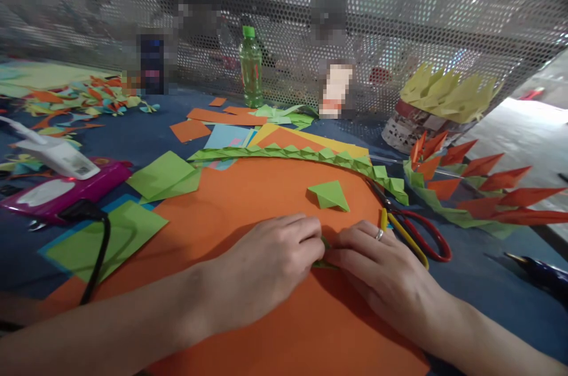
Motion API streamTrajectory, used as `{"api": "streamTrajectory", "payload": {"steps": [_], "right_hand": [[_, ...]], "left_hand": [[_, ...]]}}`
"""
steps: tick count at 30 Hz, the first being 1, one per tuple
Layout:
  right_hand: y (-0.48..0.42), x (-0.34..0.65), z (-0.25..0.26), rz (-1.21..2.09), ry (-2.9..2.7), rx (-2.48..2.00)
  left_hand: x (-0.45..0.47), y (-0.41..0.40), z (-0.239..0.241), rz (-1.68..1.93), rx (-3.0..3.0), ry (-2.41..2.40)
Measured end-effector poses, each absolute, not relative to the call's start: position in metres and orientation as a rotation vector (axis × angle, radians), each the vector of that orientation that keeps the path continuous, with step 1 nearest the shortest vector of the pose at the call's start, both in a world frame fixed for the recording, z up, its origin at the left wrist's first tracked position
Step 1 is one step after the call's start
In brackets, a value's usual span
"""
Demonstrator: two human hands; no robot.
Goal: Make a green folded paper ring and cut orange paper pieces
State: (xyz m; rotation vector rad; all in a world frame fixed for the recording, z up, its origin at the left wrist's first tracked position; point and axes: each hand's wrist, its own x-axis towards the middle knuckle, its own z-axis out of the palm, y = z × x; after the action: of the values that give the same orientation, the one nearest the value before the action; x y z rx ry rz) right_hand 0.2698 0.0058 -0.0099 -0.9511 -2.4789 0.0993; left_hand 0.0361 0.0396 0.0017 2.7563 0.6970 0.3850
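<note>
Between my two hands is a small piece of green paper [325, 263], mostly covered by my fingers. My left hand [284, 255] is closed on its left side, and my right hand [377, 261], with a ring on one finger, is closed on its right side. Both rest on a large orange sheet [248, 204]. Just beyond them lies a folded green paper piece [331, 195]. Farther back a long green folded-paper chain [284, 154] curves across the sheet. Scissors [415, 228] with red and yellow handles lie right of my right hand.
Green paper squares [164, 176] lie left, near a magenta power strip [71, 193] with a black cable [102, 252]. A green bottle [251, 68] stands behind. On the right are an orange-and-green paper crown [479, 187], a yellow paper crown [448, 95] and a pen [536, 275].
</note>
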Motion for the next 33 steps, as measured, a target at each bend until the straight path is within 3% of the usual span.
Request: {"api": "streamTrajectory", "payload": {"steps": [13, 33], "right_hand": [[0.006, 0.269, -0.01, 0.072, -2.516, -0.931], [-0.002, 0.269, -0.01, -0.107, -2.497, -0.891]], "left_hand": [[0.035, 0.031, -0.002, 0.395, 2.974, 0.702], [0.043, 0.015, -0.006, 0.689, 3.26, 0.749]]}}
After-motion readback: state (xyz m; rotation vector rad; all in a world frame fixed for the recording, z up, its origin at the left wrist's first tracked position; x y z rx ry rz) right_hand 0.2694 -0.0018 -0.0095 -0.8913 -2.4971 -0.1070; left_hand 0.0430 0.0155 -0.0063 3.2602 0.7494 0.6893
